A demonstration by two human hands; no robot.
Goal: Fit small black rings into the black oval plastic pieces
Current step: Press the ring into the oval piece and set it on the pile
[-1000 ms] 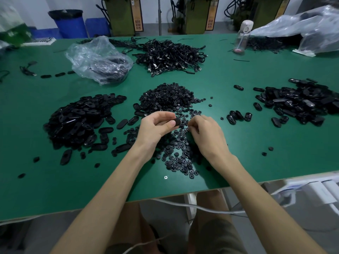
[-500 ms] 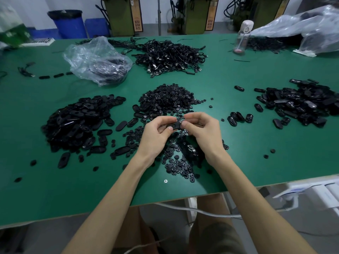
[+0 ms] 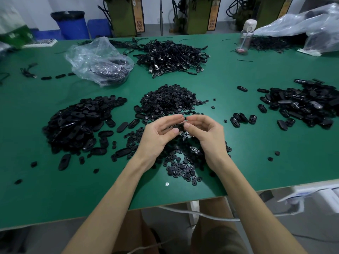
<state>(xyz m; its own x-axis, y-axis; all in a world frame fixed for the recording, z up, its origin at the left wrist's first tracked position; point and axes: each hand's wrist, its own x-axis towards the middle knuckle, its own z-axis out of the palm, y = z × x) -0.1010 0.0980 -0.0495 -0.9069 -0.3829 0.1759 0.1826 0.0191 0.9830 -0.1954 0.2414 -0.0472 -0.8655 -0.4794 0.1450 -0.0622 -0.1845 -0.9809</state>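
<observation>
Hands met above the near middle of the green table [image 3: 238, 162]. The left hand [image 3: 157, 138] pinched a black oval plastic piece [image 3: 176, 127] between thumb and curled fingers. The right hand [image 3: 207, 136] pinched the same piece at its right end, so both grips were clamped on it. Whether a small black ring sat under the right fingertips [image 3: 187, 125] could not be told. The piece was held above a scatter of small black rings [image 3: 181, 169] lying on the table, nearer the person than a heaped pile of rings [image 3: 170, 101]. A pile of black oval pieces [image 3: 78, 123] lay to the left, and a second pile of oval pieces [image 3: 308, 105] lay well apart to the right. Farther back stood a crumpled clear plastic bag [image 3: 97, 57], a heap of black cables [image 3: 172, 54] and a clear bottle [image 3: 245, 39].
</observation>
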